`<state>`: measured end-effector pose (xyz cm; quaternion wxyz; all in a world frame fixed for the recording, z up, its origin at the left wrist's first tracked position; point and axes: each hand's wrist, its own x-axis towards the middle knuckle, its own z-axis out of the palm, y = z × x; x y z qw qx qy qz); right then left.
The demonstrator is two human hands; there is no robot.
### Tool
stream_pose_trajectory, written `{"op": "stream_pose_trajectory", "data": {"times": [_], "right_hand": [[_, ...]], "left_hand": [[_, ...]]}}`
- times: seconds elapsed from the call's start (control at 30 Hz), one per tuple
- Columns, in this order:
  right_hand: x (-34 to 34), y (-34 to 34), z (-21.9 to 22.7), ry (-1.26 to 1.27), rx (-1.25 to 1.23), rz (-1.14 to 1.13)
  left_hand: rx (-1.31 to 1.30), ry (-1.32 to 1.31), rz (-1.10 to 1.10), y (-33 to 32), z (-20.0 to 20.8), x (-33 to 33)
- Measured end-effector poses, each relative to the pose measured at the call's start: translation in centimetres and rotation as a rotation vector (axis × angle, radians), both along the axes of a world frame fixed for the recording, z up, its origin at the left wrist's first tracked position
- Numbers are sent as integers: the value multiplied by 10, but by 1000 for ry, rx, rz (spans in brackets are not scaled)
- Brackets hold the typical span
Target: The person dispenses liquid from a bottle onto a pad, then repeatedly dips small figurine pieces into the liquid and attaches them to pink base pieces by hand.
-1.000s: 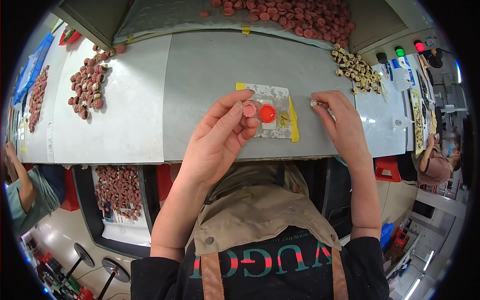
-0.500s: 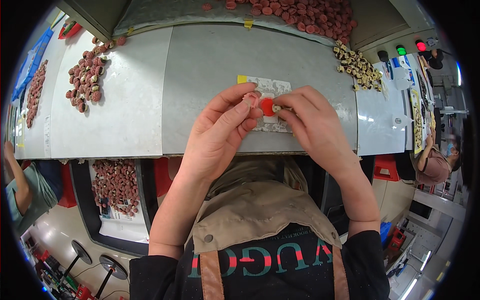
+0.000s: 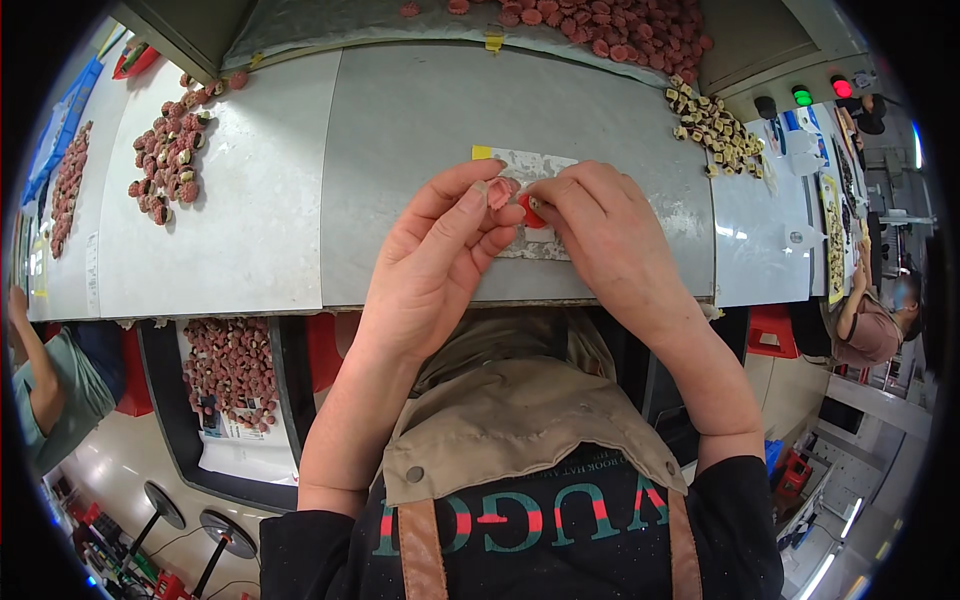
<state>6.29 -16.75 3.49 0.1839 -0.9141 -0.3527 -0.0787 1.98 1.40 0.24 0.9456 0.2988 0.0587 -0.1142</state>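
My left hand [image 3: 430, 240] pinches a small pink cup-shaped shell with a ridged edge [image 3: 500, 192] between thumb and fingers. Close beside it, my right hand [image 3: 615, 225] has its thumb and fingertips closed on a small cream-coloured piece [image 3: 536, 202], mostly hidden by the fingers. Below the right fingertips a round red pad [image 3: 531, 216] shows in part. It lies on a worn, whitish rectangular board [image 3: 550, 248] with a yellow corner, flat on the grey table [image 3: 420, 130]. The two hands are nearly touching.
Pink shells [image 3: 630, 30] are heaped at the back. Cream and dark pieces [image 3: 715, 130] lie at right, pink-and-dark assembled pieces [image 3: 170, 150] at left. A black bin [image 3: 160, 400] holding more stands below the table's left front edge. Co-workers sit left [image 3: 60, 390] and right [image 3: 870, 325].
My right hand has moved left and slightly up, bringing the small cream piece over the red pad and nearer the pink shell. The left hand has turned the shell slightly.
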Motion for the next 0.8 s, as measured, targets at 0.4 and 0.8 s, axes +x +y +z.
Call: {"op": "stream_pose_trajectory", "data": {"times": [0.4, 0.8], "right_hand": [[-17, -1, -5, 803, 969, -68], [-10, 1, -7, 334, 682, 41]], "left_hand": [[126, 31, -50, -3, 11, -1], [241, -44, -82, -6, 7, -1]]}}
